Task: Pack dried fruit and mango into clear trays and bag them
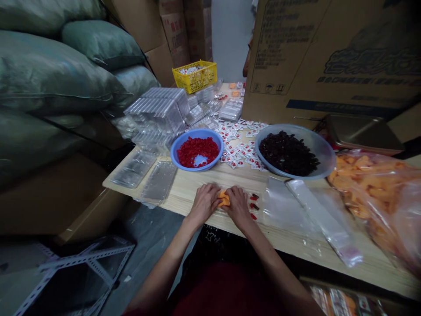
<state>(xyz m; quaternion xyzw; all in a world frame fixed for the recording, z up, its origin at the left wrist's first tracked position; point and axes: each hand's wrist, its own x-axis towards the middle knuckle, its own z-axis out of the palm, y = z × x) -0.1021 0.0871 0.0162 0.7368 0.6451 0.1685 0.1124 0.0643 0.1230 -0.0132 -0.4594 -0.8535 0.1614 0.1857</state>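
Note:
My left hand [205, 201] and my right hand [238, 204] meet at the table's front edge, fingers closed from both sides on a small orange piece [224, 198] that looks soft and folded. It sits over a clear plastic tray [259, 202], much of which my hands cover. Several small red and dark pieces [254, 205] lie in the tray's right part, beside my right hand. Beyond my hands stands a blue bowl [174, 154] with red pieces [198, 150]. Farther right, a translucent bowl [329, 158] holds dark pieces [286, 151].
Small white-and-red packets [238, 151] spread between the bowls. Clear trays [158, 182] lie at left, with stacked plastic boxes [161, 107] behind. Plastic bags [324, 219] and a bag of orange pieces [368, 184] lie at right. A large carton [296, 57] and a yellow basket [195, 77] stand behind.

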